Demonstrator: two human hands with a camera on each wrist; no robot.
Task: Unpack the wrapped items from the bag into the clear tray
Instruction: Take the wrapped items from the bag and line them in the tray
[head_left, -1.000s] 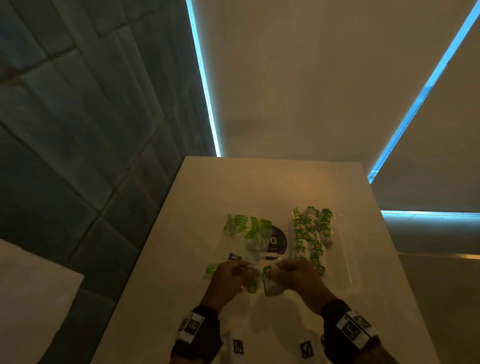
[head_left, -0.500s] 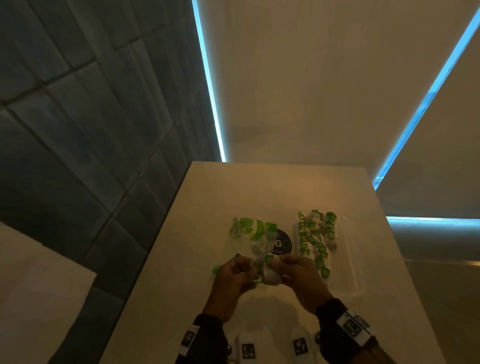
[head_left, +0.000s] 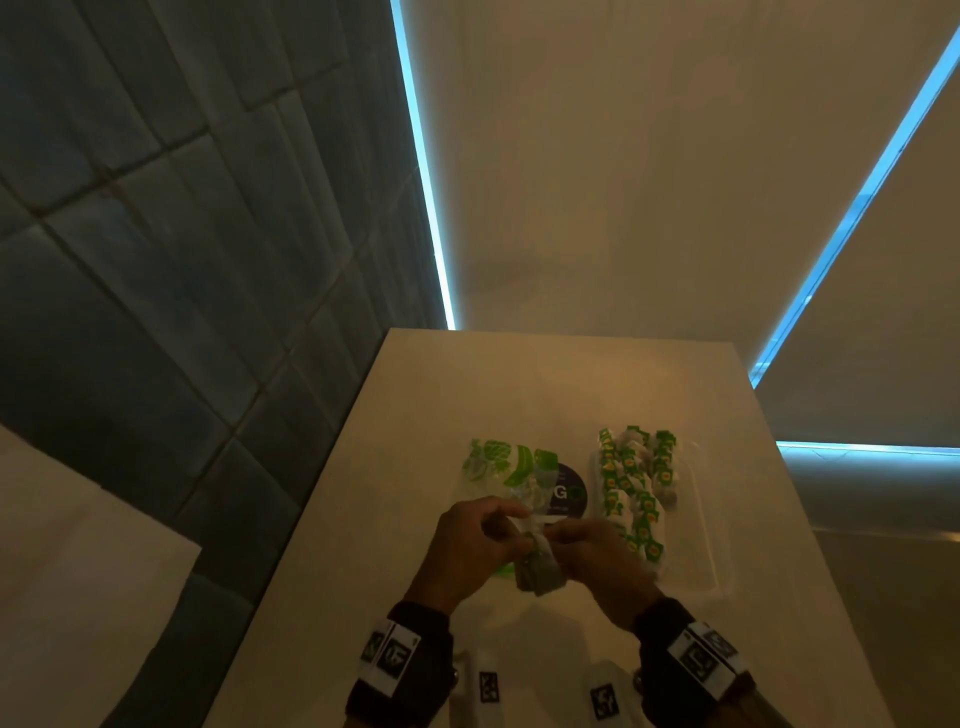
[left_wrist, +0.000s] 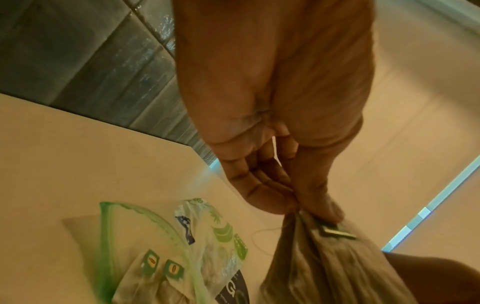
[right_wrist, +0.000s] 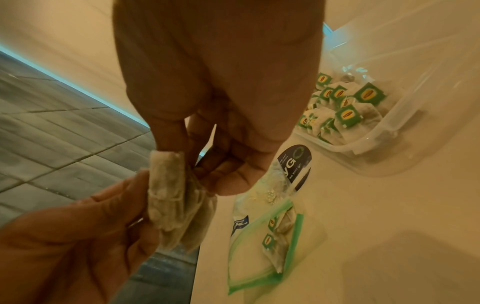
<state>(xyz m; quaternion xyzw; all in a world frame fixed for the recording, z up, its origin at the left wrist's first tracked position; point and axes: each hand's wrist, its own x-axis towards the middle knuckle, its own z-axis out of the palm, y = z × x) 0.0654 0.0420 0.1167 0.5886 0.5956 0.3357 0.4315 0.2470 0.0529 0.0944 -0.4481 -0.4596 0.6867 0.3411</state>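
Both hands hold one small bunch of paper-wrapped tea bags (head_left: 540, 569) just above the table. My left hand (head_left: 498, 535) pinches the bunch (left_wrist: 337, 267) at its top between thumb and fingers (left_wrist: 298, 207). My right hand (right_wrist: 197, 164) pinches the same bunch (right_wrist: 171, 201) from the other side. The clear zip bag (head_left: 511, 470) with green print lies flat behind the hands, and a few tagged tea bags (right_wrist: 272, 236) remain inside it. To its right stands the clear tray (head_left: 711, 545), with rows of green-tagged tea bags (head_left: 631, 483) in it.
The beige table (head_left: 519, 389) is narrow; its left edge drops to a dark tiled floor (head_left: 156, 312). The tray's right half (right_wrist: 415, 92) holds no tea bags. A thin string (left_wrist: 259, 238) lies on the table beside the zip bag.
Both hands have drawn back from the zip bag's mouth toward me, bringing the bunch of tea bags out with them. The bag and tray have stayed put.
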